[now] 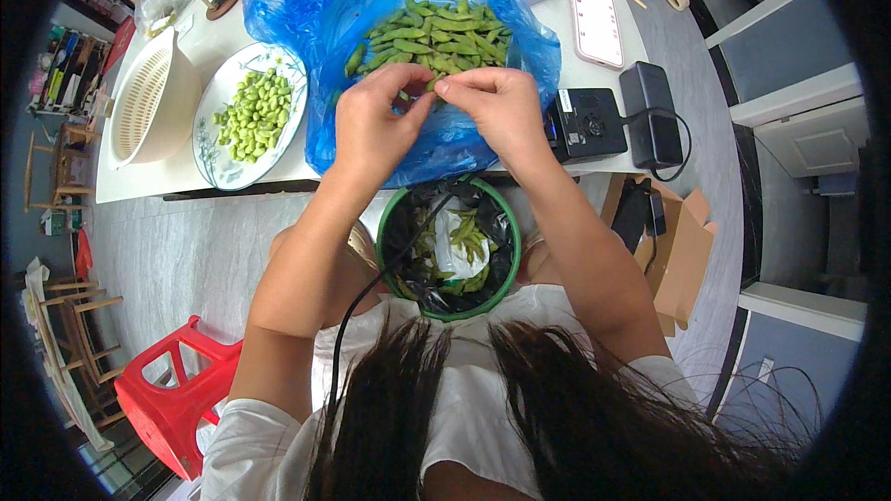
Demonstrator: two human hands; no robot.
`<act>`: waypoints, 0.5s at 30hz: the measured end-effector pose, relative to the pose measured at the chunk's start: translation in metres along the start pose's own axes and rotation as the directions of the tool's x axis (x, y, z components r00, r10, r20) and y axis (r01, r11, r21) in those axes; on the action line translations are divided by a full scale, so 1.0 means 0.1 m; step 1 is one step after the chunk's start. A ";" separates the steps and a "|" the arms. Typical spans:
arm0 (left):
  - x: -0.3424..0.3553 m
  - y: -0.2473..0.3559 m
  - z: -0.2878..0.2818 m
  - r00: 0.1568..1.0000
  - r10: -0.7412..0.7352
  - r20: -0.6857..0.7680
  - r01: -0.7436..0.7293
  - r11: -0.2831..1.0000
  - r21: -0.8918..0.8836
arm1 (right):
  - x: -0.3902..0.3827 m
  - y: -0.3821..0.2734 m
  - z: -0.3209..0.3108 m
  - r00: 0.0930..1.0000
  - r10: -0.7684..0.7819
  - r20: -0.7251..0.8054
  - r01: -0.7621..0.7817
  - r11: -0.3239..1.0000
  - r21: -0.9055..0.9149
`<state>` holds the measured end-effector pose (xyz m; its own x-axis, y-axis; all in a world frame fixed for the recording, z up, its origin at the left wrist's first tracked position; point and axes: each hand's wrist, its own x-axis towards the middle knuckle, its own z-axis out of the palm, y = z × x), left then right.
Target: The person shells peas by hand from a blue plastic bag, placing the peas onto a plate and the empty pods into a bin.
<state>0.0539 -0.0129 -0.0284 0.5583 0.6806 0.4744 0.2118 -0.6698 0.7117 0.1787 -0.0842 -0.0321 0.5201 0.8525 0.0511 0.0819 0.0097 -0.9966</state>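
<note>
My left hand [382,113] and my right hand [501,109] meet over the near side of an open blue plastic bag [538,32]. Between my pinched fingertips is a green soybean pod [433,83], mostly covered by the fingers. Just beyond my hands, a heap of green pods [445,35] lies in the bag. Left of the bag, shelled green beans [255,114] are piled on a white patterned plate [210,150]. Below my wrists stands a bin with a green rim [513,260] and a black liner, holding empty pods [469,239] and some white wrapping.
A cream basket [139,107] stands left of the plate. Right of the bag are a phone [597,24], a black box-shaped device [591,122] and a black power unit [650,111] with a cable. A cardboard box [685,255] and a red stool [176,390] are on the floor.
</note>
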 end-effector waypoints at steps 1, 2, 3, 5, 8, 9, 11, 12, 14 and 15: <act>-0.01 0.00 0.01 1.000 -0.001 -0.020 0.001 1.000 -0.001 | 0.00 0.00 0.00 1.000 0.005 -0.004 -0.005 1.000 -0.004; -0.01 -0.01 0.01 1.000 0.015 -0.017 -0.014 1.000 0.028 | 0.00 -0.01 0.01 1.000 0.026 0.004 -0.026 1.000 -0.003; -0.01 -0.03 0.01 0.999 0.030 -0.014 -0.029 0.998 0.057 | 0.00 -0.01 0.01 0.999 0.047 0.013 -0.047 0.999 -0.002; -0.01 -0.02 0.00 1.000 0.016 0.003 -0.016 0.999 0.040 | 0.00 -0.01 0.01 0.998 0.052 0.026 -0.052 0.999 0.006; 0.00 -0.01 -0.01 0.998 -0.051 0.045 0.054 0.996 -0.065 | 0.00 0.02 0.01 0.999 0.016 0.034 -0.016 1.000 0.019; 0.00 -0.02 -0.01 0.996 -0.062 0.058 0.066 0.994 -0.085 | 0.00 0.02 0.02 0.999 0.011 0.031 -0.011 1.000 0.015; 0.00 -0.03 -0.03 0.988 -0.121 0.091 0.133 0.982 -0.138 | 0.00 0.02 0.02 0.999 0.007 0.034 -0.007 1.000 0.006; 0.00 -0.02 -0.04 0.979 -0.169 0.114 0.187 0.967 -0.173 | 0.00 0.03 0.01 0.999 0.008 0.038 -0.009 1.000 0.000; 0.00 -0.03 -0.05 0.963 -0.226 0.149 0.256 0.938 -0.234 | 0.00 0.02 0.01 0.999 0.013 0.049 -0.013 1.000 0.001; 0.00 -0.06 -0.04 0.959 -0.235 0.161 0.271 0.926 -0.262 | 0.00 0.00 0.01 0.998 0.016 0.054 -0.016 1.000 0.007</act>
<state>0.0491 -0.0081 -0.0302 0.6146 0.7620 0.2042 0.1369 -0.3580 0.9236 0.1783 -0.0838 -0.0324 0.4750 0.8794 0.0315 0.0677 -0.0009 -0.9977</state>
